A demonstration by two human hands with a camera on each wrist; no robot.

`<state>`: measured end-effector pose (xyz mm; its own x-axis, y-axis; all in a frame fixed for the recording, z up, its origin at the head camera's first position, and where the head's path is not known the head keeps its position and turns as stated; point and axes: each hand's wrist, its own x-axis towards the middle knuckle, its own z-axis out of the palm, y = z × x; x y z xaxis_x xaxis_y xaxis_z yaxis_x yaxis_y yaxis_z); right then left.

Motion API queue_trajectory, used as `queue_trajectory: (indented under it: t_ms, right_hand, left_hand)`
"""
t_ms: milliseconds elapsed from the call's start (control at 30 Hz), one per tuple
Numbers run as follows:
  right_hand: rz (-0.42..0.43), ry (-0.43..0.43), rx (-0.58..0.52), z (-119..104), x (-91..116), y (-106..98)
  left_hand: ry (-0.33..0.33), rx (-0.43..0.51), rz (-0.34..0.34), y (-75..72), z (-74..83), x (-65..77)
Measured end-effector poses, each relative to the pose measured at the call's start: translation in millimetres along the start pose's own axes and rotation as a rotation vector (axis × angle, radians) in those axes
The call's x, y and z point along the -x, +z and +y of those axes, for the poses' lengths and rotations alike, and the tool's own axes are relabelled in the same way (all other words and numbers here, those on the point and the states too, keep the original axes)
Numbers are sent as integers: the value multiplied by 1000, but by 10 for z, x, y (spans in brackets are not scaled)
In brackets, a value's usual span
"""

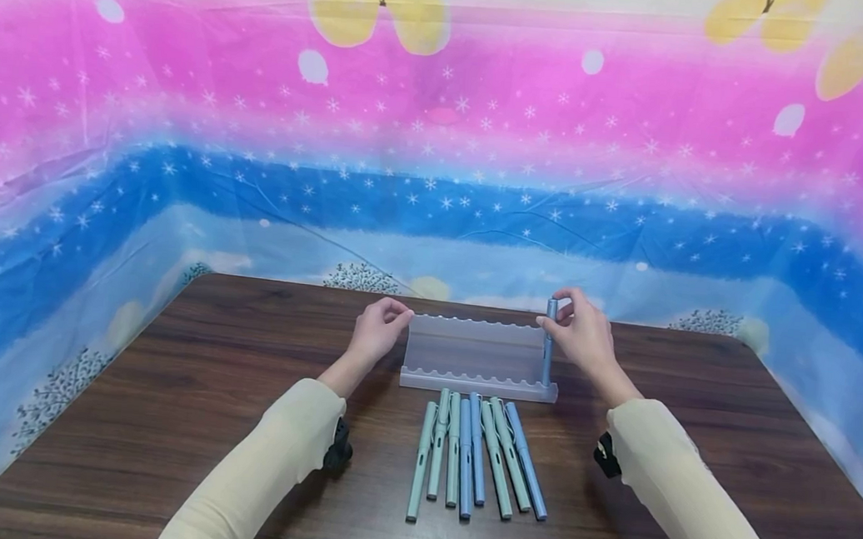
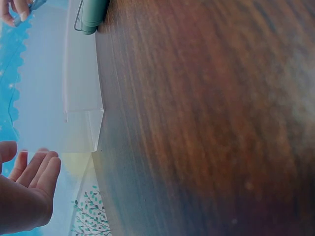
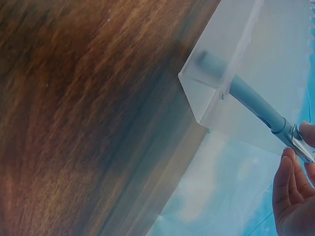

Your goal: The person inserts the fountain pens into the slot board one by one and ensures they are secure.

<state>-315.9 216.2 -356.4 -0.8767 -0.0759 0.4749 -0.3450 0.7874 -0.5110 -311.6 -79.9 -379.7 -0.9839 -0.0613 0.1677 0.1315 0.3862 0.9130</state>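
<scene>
A rack (image 1: 471,352) stands on the tabletop (image 1: 244,373), one pen (image 1: 548,357) in its right end; eight loose pens (image 1: 466,464) (side by side) lie before it, cloth (image 1: 510,217) behind.

The dark brown, wood-grained counter (image 1: 127,432) lies below and around the fingers of the left hand (image 1: 397,306) and of the right (image 1: 571,293). Beyond it hangs a creased printed cloth (image 1: 435,211), wrapping out to both sides of the fingers, blue and pale blue behind them, pink higher up. Small white snowflakes (image 1: 447,202) dot the cloth above them; higher still are white ovals (image 1: 313,67) and yellow winged shapes (image 1: 344,9). One printed bush (image 1: 363,277) shows just behind the left fingers, another (image 1: 708,320) well to the right of the right fingers.
</scene>
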Motion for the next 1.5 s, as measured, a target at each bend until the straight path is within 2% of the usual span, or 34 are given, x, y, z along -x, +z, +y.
queue_trajectory:
  t_ms: [433,667,1067,1500]
  right_hand:
    - [-13,3,6,-3,-2,-13]
    - [-13,31,17,-15,8,-101]
    - [77,-81,-3,46,163,-236]
    - [-5,-124,2,50,449,-190]
  left_hand:
    - [12,-10,11,1,7,1]
    - [9,-3,5,0,-1,0]
    - [6,-5,1,-1,-5,-5]
    - [13,-10,6,-5,-6,-8]
